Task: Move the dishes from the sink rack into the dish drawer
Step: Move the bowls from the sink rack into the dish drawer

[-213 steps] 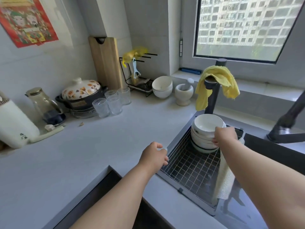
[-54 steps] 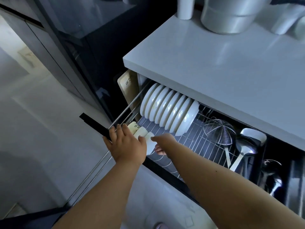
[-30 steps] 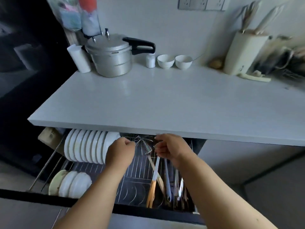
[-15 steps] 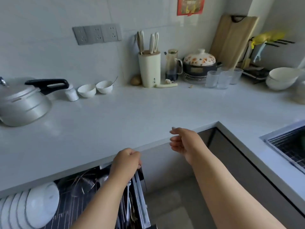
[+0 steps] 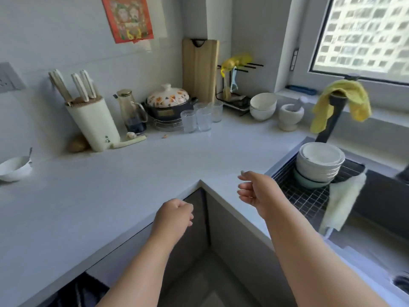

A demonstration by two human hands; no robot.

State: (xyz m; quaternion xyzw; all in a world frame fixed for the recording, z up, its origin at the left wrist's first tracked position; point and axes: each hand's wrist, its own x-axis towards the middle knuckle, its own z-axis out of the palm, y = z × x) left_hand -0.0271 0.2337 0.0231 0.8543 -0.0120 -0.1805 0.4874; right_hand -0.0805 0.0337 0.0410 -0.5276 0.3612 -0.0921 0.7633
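We stand at the inner corner of an L-shaped pale grey countertop (image 5: 137, 178), with dark cabinet fronts below it. Our left hand (image 5: 174, 217) hangs in front of the counter edge, fingers loosely curled and holding nothing. Our right hand (image 5: 257, 192) hovers above the counter just beside the sink, fingers relaxed and partly spread, also holding nothing.

The stack of white bowls (image 5: 319, 161) sits on a pale green dish at the far end of the wire sink rack (image 5: 305, 196), apart from both hands. A pale cloth (image 5: 340, 202) drapes over the rack's right edge, and a yellow cloth (image 5: 345, 100) hangs over the dark faucet behind the stack.

Along the tiled back wall we see a knife block (image 5: 94, 122), a glass jug (image 5: 132, 111), a flowered lidded pot (image 5: 169, 103), three clear glasses (image 5: 200, 117), an upright wooden cutting board (image 5: 200, 69), two nested white bowls (image 5: 263, 106) and a stone mortar (image 5: 291, 115). A red poster (image 5: 127, 17) hangs on the wall, and a window (image 5: 363, 34) looks out on apartment blocks. A small white bowl (image 5: 13, 169) sits at the far left. A dark strip at the bottom left, under the counter, may be the drawer; we cannot tell.
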